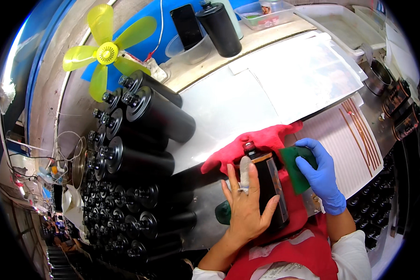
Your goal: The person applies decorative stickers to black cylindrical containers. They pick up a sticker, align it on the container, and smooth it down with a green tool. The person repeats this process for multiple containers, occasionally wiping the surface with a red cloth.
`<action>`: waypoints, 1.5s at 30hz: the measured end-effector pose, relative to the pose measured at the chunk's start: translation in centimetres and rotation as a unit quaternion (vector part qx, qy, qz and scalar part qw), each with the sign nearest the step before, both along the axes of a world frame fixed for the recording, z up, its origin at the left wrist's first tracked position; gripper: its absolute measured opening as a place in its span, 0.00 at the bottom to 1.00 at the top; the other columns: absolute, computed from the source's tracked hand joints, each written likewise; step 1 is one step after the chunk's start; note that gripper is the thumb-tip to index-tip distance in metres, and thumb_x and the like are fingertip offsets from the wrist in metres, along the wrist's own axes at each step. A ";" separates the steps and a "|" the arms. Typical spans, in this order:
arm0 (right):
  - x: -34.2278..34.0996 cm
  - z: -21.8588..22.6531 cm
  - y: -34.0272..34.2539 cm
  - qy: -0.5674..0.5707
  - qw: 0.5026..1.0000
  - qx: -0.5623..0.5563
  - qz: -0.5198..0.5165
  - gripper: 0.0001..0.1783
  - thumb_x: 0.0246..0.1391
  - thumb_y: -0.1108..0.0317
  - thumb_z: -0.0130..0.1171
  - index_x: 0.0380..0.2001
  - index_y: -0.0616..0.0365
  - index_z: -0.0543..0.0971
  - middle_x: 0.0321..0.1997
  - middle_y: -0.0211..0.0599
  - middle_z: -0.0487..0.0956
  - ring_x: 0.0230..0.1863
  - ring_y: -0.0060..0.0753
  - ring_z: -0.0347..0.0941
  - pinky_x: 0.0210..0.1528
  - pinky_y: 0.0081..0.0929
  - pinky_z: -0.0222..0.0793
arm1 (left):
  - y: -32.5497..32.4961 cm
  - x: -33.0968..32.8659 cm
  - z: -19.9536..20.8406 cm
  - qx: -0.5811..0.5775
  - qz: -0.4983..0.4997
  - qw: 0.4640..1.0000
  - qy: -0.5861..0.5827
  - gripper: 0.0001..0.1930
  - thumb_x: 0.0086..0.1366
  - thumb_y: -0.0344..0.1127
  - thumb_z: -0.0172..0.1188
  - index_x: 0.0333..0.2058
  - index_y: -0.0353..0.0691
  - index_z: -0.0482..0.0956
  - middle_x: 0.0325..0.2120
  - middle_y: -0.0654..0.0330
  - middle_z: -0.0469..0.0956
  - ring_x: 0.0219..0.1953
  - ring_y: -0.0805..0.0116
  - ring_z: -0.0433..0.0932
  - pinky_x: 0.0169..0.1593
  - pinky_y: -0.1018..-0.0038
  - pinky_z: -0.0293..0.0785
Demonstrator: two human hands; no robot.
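A black rectangular bottle [269, 179] with gold-brown edging and a dark neck lies on a bright red cloth [254, 136] in front of me. My left hand [246, 205] is bare apart from a pale wrap on one finger. Its fingers are spread across the bottle's left side, the thumb reaching over the bottle. A blue glove covers my right hand [318, 175], which grips a flat green scraper-like sheet [295, 170] between thumb and fingers, just right of the bottle. Beside my left hand, a second dark green piece [223, 213] lies on the metal surface.
Many black cylindrical bottles [161, 114] are stacked at left, near a yellow-green fan [107, 53]. White sheets [294, 79] cover the far table. Thin brown strips [361, 135] lie on lined paper at right. Behind stand a phone [186, 25], a bottle and plastic tubs [345, 28].
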State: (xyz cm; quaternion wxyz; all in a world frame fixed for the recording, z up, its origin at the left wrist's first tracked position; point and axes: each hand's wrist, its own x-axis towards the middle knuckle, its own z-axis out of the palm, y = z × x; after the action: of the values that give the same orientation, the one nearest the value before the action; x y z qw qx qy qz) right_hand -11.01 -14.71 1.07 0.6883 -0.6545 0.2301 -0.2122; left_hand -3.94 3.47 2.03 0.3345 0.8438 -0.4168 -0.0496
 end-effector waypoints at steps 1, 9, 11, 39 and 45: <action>-0.2 -0.2 0.0 0.003 1.000 -0.004 -0.001 0.18 0.52 0.77 0.56 0.47 0.60 0.71 0.39 0.31 0.76 0.41 0.18 0.71 0.43 0.17 0.70 | 0.0 0.1 0.4 0.032 -0.007 0.999 -0.016 0.46 0.59 0.48 0.58 0.66 0.35 0.41 0.65 0.41 0.44 0.67 0.36 0.35 0.60 0.36 0.29; -0.3 -0.5 -0.1 -0.002 1.000 -0.024 -0.012 0.17 0.52 0.78 0.55 0.47 0.61 0.72 0.41 0.32 0.76 0.42 0.19 0.72 0.43 0.18 0.70 | -2.4 0.8 2.0 0.081 -0.061 0.986 -0.131 0.36 0.61 0.57 0.52 0.64 0.46 0.57 0.50 0.45 0.71 0.66 0.39 0.41 0.57 0.32 0.29; -0.1 0.2 -0.7 0.003 0.999 -0.046 -0.026 0.17 0.52 0.77 0.55 0.48 0.61 0.72 0.41 0.32 0.76 0.42 0.19 0.72 0.43 0.18 0.70 | -2.4 0.4 2.2 0.089 -0.104 0.984 -0.114 0.35 0.61 0.57 0.52 0.62 0.45 0.61 0.51 0.47 0.71 0.65 0.40 0.47 0.57 0.33 0.30; -11.3 -4.7 -3.4 0.029 0.984 0.115 -0.132 0.09 0.54 0.65 0.56 0.35 0.59 0.75 0.30 0.28 0.74 0.32 0.17 0.69 0.35 0.13 0.65 | 4.7 -4.4 -7.6 -0.083 -0.034 0.992 0.088 0.59 0.48 0.34 0.68 0.63 0.27 0.28 0.50 0.49 0.70 0.50 0.55 0.72 0.59 0.65 0.58; -24.5 -9.9 -9.3 0.111 0.870 0.169 -0.450 0.14 0.55 0.56 0.59 0.25 0.54 0.75 0.21 0.21 0.71 0.20 0.13 0.65 0.22 0.10 0.59 | 3.6 -4.8 -6.9 -0.115 -0.047 0.986 0.109 0.48 0.54 0.43 0.62 0.60 0.19 0.41 0.46 0.51 0.75 0.51 0.44 0.71 0.66 0.52 0.40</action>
State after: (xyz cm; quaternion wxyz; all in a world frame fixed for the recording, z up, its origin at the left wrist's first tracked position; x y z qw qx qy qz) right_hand -35.50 -24.06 -8.82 0.5883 -0.3726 0.6072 -0.3826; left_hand -8.71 7.07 -4.86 0.4698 0.7688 -0.4200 -0.1090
